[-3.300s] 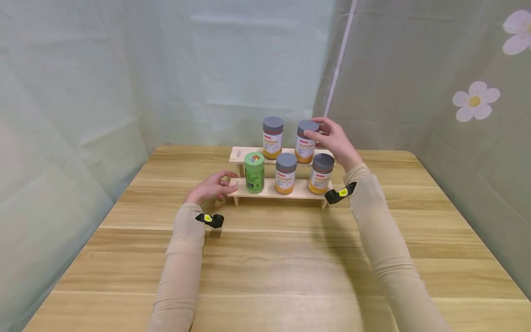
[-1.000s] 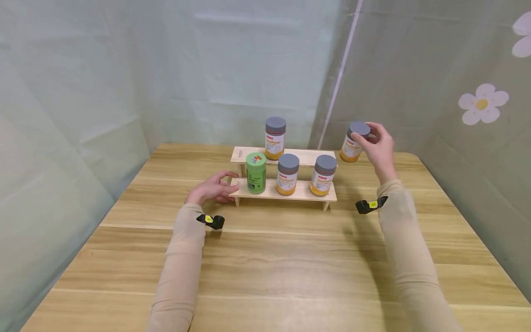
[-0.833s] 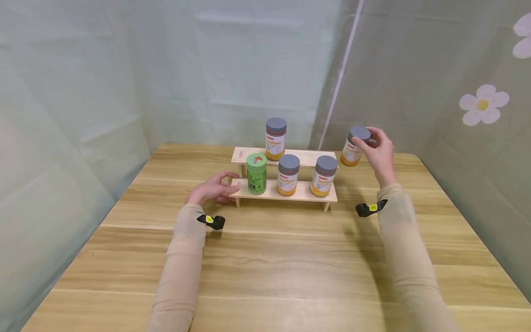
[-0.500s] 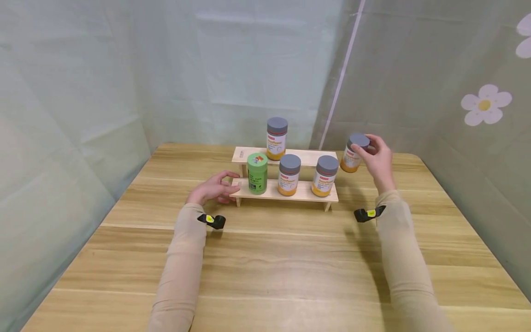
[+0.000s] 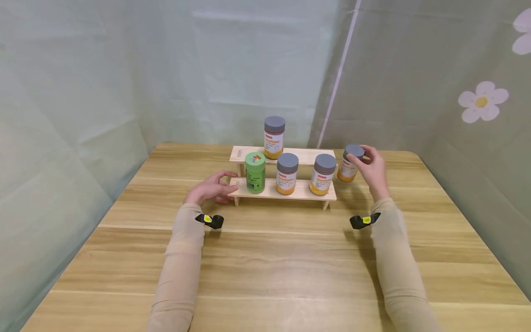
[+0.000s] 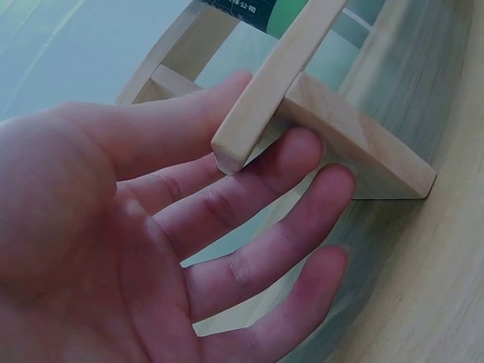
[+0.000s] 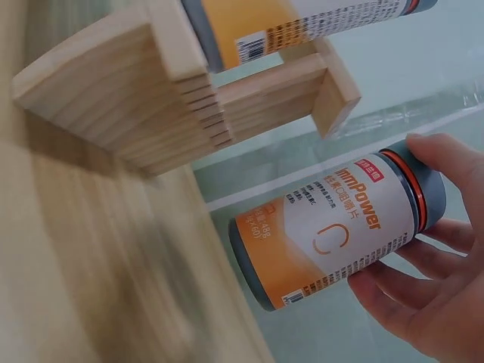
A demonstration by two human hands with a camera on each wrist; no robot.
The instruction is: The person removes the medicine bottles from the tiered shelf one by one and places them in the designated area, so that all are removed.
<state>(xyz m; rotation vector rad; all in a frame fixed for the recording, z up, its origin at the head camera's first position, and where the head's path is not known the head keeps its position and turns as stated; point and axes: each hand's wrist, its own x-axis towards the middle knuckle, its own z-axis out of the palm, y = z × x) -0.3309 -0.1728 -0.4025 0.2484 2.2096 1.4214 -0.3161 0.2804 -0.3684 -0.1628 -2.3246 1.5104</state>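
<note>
The jar (image 5: 347,168) has a grey lid, a red ring beneath it and a white-and-orange label. Just right of the wooden shelf (image 5: 309,157), the right hand (image 5: 374,172) grasps it, thumb on the lid; the left hand (image 5: 209,188) pinches the shelf's left end.

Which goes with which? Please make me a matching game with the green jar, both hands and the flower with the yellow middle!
Column one:
1. green jar
2. right hand
3. left hand
4. yellow-centred flower

Column two:
A. gripping the left end of the lower shelf
B. on the hanging cloth
C. standing on the wooden rack
D. holding a grey-lidded ImmPower jar

Pairs: 1-C, 2-D, 3-A, 4-B
</note>
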